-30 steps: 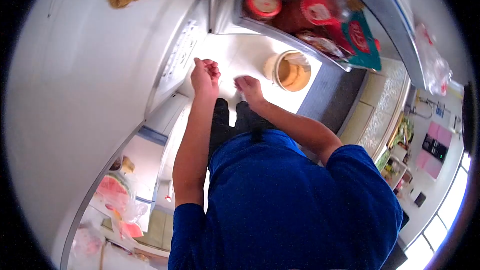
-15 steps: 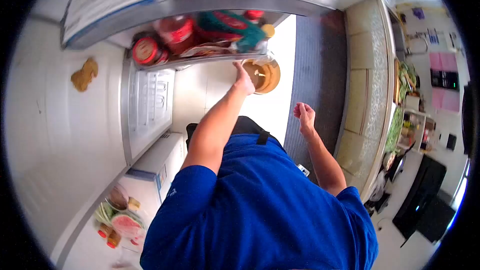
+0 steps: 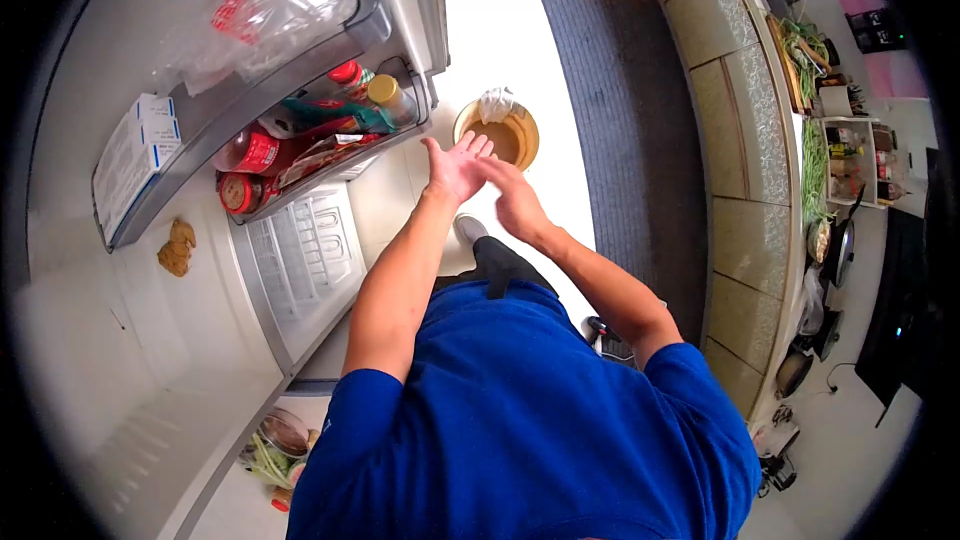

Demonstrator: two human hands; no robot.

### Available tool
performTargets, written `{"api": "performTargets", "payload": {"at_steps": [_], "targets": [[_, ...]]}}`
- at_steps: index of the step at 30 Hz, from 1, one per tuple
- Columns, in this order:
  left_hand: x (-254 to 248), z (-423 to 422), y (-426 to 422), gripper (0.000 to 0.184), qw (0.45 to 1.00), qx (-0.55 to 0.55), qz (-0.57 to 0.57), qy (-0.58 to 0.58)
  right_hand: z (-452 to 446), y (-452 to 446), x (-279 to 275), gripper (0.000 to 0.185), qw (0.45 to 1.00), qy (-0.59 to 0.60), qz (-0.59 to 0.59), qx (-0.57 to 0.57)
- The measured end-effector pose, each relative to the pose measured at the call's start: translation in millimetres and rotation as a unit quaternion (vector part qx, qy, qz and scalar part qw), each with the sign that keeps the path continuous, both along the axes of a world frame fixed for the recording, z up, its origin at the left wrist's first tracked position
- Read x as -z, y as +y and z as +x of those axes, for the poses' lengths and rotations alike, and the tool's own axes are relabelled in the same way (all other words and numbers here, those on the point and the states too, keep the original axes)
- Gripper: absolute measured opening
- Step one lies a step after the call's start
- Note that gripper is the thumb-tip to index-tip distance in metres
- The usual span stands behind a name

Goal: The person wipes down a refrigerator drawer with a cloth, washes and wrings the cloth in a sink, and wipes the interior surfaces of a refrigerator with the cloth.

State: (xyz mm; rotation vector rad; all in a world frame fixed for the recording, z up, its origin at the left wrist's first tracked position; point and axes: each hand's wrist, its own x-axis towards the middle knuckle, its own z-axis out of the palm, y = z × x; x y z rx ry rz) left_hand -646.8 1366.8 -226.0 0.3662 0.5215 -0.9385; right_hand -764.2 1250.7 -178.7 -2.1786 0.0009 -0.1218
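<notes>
Both hands are free of any visible object and meet on the near side of the bucket (image 3: 530, 135), which stands on the floor (image 3: 490, 30): the left hand (image 3: 458, 170) is spread palm up, and the right hand (image 3: 515, 202) stretches its fingers across it, though whether they touch I cannot tell. To do this well, I would bring both palms fully above the bucket's mouth, keep the fingers loose, and keep the elbows clear of the door shelf (image 3: 345, 157) to the bucket's left. That shelf carries a red-lidded jar (image 3: 238, 194) and a yellow-capped bottle (image 3: 391, 98). Farther left of the bucket are a printed box (image 3: 137, 165) and a clear bag (image 3: 275, 15) with red lettering; no brand or word is legible.
</notes>
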Motion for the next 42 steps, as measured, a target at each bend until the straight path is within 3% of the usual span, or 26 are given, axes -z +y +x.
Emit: {"api": "performTargets", "payload": {"at_steps": [3,4,7,9,14,16,17,21,26,30,33,34,38,42], "targets": [[12,10,-12,0.105,0.997,-0.076,-0.019,-0.017,32,6,10,0.069,0.985,-0.072,-0.146,-0.063],[12,12,-12,0.105,0.997,-0.073,-0.015,-0.016,39,-2,29,0.069,0.966,-0.05,-0.248,-0.052],[10,21,-16,0.095,0.997,-0.076,-0.008,-0.001,60,-36,67,0.071,0.977,0.059,-0.199,0.038],[6,26,-20,0.095,0.998,-0.058,0.025,-0.002,68,-58,65,0.071,0.999,0.041,0.007,0.004],[9,35,-31,0.095,0.997,-0.028,0.072,-0.002,67,-64,53,0.066,0.999,-0.006,-0.029,0.04],[10,40,-36,0.097,0.998,-0.047,0.025,0.02,60,-50,41,0.06,0.994,-0.038,-0.083,-0.052],[15,42,-38,0.097,0.999,-0.041,0.027,0.022,57,-39,45,0.055,0.997,-0.05,-0.056,-0.025],[19,39,-43,0.095,0.996,-0.054,0.07,0.013,52,-48,86,0.067,0.986,0.08,-0.094,0.111],[25,43,-47,0.093,0.997,-0.035,0.068,0.003,35,-56,88,0.071,0.987,0.116,-0.022,0.109],[30,42,-53,0.093,0.998,-0.025,0.059,0.002,33,-53,86,0.069,0.999,0.002,-0.024,0.04],[26,40,-56,0.093,0.997,-0.018,0.071,0.006,37,-51,102,0.065,0.975,0.107,-0.062,0.183],[27,39,-54,0.092,0.997,-0.024,0.075,0.012,39,-54,102,0.065,0.975,0.106,-0.06,0.185],[31,37,-48,0.092,0.997,-0.004,0.078,-0.006,37,-60,89,0.069,0.984,0.088,0.003,0.156],[32,32,-47,0.094,0.998,0.027,0.046,-0.024,44,-41,53,0.069,0.997,-0.053,0.036,0.05]]}}
